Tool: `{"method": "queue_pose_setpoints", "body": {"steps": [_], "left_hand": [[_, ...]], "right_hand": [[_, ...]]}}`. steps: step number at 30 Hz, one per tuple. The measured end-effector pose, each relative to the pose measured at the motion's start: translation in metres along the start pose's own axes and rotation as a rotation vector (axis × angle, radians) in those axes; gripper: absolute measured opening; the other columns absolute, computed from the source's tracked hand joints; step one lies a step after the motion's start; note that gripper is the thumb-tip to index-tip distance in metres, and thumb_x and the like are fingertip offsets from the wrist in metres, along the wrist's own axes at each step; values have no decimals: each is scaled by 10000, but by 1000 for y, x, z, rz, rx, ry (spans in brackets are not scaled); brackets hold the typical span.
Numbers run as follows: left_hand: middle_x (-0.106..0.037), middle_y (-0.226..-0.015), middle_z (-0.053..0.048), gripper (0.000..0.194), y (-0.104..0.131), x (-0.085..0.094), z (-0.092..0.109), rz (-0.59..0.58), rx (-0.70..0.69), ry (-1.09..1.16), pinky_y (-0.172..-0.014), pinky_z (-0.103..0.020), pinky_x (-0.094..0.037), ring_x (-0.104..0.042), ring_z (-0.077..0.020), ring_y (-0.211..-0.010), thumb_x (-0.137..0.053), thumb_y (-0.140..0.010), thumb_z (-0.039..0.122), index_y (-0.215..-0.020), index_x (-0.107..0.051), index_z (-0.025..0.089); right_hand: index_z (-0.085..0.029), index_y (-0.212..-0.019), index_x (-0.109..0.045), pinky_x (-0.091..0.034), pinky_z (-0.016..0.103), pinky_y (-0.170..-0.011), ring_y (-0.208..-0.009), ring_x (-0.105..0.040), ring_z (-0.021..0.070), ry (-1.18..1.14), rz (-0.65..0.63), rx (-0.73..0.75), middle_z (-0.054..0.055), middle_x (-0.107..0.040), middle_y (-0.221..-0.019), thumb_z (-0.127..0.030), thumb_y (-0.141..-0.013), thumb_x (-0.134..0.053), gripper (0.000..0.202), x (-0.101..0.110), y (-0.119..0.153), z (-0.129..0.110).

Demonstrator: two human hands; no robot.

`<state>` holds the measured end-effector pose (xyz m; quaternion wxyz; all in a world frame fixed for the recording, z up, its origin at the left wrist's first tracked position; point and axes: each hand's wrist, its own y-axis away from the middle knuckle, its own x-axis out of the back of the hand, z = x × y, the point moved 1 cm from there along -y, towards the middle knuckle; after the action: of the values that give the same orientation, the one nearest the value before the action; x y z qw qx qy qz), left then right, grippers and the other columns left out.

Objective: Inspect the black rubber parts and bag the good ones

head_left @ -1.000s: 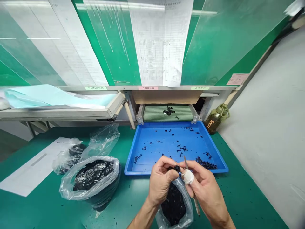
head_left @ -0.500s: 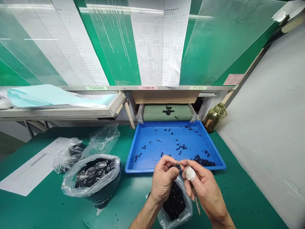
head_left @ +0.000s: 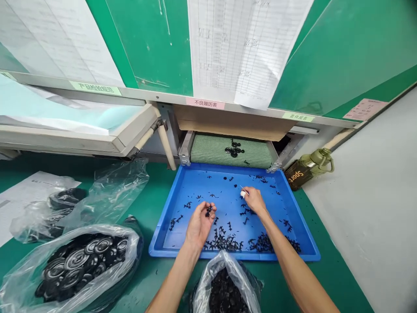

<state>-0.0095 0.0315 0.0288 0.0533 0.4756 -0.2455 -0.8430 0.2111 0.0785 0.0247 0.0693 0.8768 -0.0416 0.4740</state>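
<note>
My left hand (head_left: 199,224) is palm up over the front of the blue tray (head_left: 153,243), fingers curled around a few small black parts (head_left: 208,211). Farther right, my right hand (head_left: 254,201) is closed on a thin pointed metal tool (head_left: 244,189), reaching low over the tray's middle; whether it touches any part I cannot tell. White wrapping (head_left: 243,194) covers a fingertip of that hand. Small black pieces (head_left: 224,241) lie scattered and heaped in the tray. A clear plastic bag (head_left: 200,289) of black bits stands open between my forearms.
An open bag (head_left: 130,243) of black rings stands at left, with another bag (head_left: 24,226) behind it. A green conveyor belt (head_left: 208,150) carrying black parts ends at the tray's back edge. A bottle (head_left: 304,169) stands right, near the wall. A shelf (head_left: 130,143) overhangs the left.
My hands have separated and moved forward from above the small bag to over the tray. More black pieces lie along the tray's front. The view has shifted closer.
</note>
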Motion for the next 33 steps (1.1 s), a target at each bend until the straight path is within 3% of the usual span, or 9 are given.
{"method": "queue_pose_setpoints", "body": {"steps": [4,7,11,14,17,21,24,28,33], "left_hand": [[-566,-666,-26,175,-13,4,-10,69,62,-2,-472,-176,-442,-548,-93,-568,-620,-793,225,-659,-561,129],[-571,-667,-14,80,-16,7,-13,82,12,-61,-477,-159,-434,-541,-81,-568,-655,-775,196,-789,-614,129],[-627,-773,-63,152,-16,8,-16,57,57,-146,-516,-148,-441,-568,-82,-633,-712,-730,180,-842,-652,96],[-632,-818,-75,229,-13,4,-18,-78,51,-176,-501,-141,-409,-557,-82,-661,-732,-718,247,-874,-673,91],[-606,-743,-52,286,-8,0,-18,-173,35,-186,-455,-141,-349,-512,-70,-625,-760,-680,297,-852,-694,78],[-557,-618,-7,322,-3,-2,-19,-210,39,-238,-436,-149,-301,-447,-47,-547,-816,-594,274,-814,-704,67],[-557,-611,3,307,-2,-2,-19,-232,37,-250,-426,-144,-281,-440,-42,-530,-811,-603,249,-838,-694,88],[-647,-792,-69,254,-1,-3,-16,-250,26,-225,-419,-136,-276,-494,-56,-585,-770,-662,254,-845,-667,110],[-663,-858,-87,248,1,-3,-14,-272,17,-216,-426,-137,-283,-492,-54,-592,-764,-670,222,-875,-668,119]], "right_hand": [[-118,-1111,-635,-400,267,-714,-874,-587,210,-4,-24,-1,135,-645,-1022,-107,-778,-435,389,-24,-42,-4],[-104,-1063,-645,-400,262,-701,-846,-585,197,-55,-65,26,128,-657,-970,-87,-758,-431,373,-30,-50,-9],[-145,-1036,-633,-404,215,-628,-740,-576,135,-178,-168,118,55,-666,-909,-112,-761,-430,344,-20,-22,-27],[-179,-1040,-602,-375,193,-540,-613,-517,95,-337,-262,212,15,-649,-896,-165,-771,-447,310,-7,15,-46],[-174,-991,-589,-330,192,-498,-525,-433,81,-437,-249,253,-18,-612,-760,-179,-766,-460,259,1,46,-62],[-172,-877,-623,-305,210,-495,-497,-387,98,-319,-106,278,-50,-483,-572,-191,-775,-472,183,4,67,-76],[-182,-933,-622,-384,232,-586,-629,-492,125,-245,-44,361,13,-580,-790,-167,-800,-435,230,6,73,-78],[-191,-1198,-487,-438,290,-769,-927,-558,172,-128,-91,460,90,-568,-1094,-90,-822,-318,425,11,83,-72],[-126,-1341,-320,-405,253,-576,-666,-607,189,226,-128,245,119,-651,-877,-156,-899,-293,443,18,98,-68]]}}
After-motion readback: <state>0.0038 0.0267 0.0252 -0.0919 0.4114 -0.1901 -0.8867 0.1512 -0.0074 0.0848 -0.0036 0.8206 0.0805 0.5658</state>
